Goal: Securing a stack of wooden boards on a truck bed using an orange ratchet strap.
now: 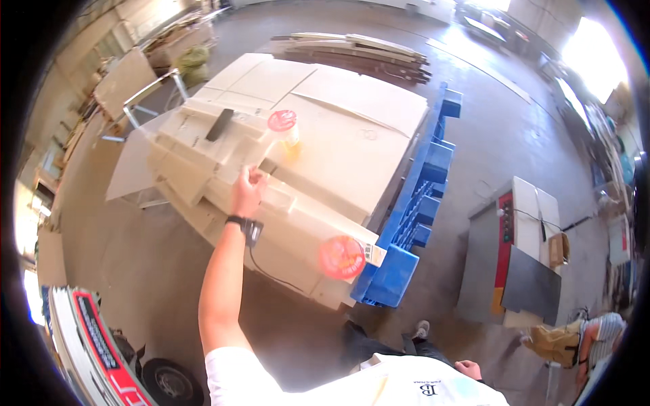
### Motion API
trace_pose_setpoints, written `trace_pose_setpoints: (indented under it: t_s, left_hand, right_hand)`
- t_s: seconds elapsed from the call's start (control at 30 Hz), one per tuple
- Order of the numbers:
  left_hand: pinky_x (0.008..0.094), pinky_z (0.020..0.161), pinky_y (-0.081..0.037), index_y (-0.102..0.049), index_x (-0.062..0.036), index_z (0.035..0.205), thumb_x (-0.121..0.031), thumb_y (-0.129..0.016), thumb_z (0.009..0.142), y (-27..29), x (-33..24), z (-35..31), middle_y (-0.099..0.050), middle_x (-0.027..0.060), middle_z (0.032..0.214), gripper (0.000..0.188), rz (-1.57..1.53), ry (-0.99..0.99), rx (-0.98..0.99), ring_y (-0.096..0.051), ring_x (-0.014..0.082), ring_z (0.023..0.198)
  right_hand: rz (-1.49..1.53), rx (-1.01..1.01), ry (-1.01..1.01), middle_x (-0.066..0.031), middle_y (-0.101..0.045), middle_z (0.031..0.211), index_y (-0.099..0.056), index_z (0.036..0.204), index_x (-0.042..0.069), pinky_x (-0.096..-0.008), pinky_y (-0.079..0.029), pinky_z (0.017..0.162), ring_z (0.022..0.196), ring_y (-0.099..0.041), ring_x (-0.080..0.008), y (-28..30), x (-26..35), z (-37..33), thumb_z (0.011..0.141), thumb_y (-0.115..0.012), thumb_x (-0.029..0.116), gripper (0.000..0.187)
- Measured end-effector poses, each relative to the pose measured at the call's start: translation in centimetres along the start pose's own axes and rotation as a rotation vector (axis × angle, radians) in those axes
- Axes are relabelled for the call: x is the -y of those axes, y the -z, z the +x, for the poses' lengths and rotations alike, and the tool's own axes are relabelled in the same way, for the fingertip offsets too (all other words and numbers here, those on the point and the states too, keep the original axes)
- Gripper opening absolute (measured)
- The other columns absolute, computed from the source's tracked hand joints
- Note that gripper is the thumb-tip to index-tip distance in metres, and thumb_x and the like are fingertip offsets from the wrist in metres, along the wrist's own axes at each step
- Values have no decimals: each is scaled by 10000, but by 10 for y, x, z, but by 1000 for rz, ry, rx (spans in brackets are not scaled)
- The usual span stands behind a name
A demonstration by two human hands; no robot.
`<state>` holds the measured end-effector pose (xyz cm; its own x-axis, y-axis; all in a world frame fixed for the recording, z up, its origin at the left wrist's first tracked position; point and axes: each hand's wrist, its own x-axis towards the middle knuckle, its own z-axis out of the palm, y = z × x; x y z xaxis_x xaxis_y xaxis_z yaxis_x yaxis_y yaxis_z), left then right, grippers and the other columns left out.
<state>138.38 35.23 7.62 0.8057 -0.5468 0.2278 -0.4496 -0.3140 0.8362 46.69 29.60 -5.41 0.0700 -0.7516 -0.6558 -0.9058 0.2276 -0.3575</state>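
Note:
My left hand (249, 189) reaches over a stack of cream-white boards and panels (338, 149), its fingers bent together. Whether anything is between them I cannot make out. A dark band with a small box and a cable (252, 232) is on that wrist. Just beyond the hand stands a clear cup of yellow drink (292, 143) with a red printed lid (282, 120). Another red-lidded cup (342, 257) is on the stack's near right corner, beside a small printed label (372, 254). My right hand (468, 369) is low beside my body, fingers curled, partly hidden by my shirt.
Under the stack's right side shows a blue plastic pallet (399, 271). A dark flat object (220, 125) lies on the panels. Long planks (359, 54) lie behind. A grey-and-red machine (511, 250) stands right, near another person (575, 338). A vehicle (101, 352) is at lower left.

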Motion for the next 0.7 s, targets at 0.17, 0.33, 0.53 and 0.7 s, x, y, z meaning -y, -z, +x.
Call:
trace_pose_setpoints:
  t_s: [0.17,0.33,0.53,0.7]
  left_hand:
    - [410,994,-530,-537,15,1389,-317,-880,809,-71,26,104,-703,171,1266,751,60,-106,-90,-676,291,1177]
    - [378,1060,-510,-529,-9,1442,-163,-935,754,-114,15,135,-687,121,1322,813,-399,-207,118,-656,237,1199]
    - [330,1019,-520,-565,-31,1407,-12,-856,786,-91,9,119,-704,58,1256,687,-294,-193,101,-670,156,1108]
    - [339,950,-544,-641,0,1276,-116,-914,762,-9,-97,30,-732,79,1182,593,-321,-259,31,-690,174,1059]
  right_hand:
    - [155,-132,-157,-141,-788,891,-784,1034,-44,-346,-577,762,812,-734,-183,-27,45,-94,920,-745,331,394]
    - [315,-205,-266,-123,-764,817,-763,999,-80,-331,-567,689,716,-700,-160,-69,58,-148,925,-735,324,412]
    - [412,-210,-347,-84,-767,857,-779,1044,-35,-319,-564,729,788,-710,-162,-109,59,-171,916,-752,275,337]
    - [596,-141,-346,-64,-759,844,-782,1029,-4,-317,-564,721,766,-703,-146,-129,50,-169,932,-746,242,267]
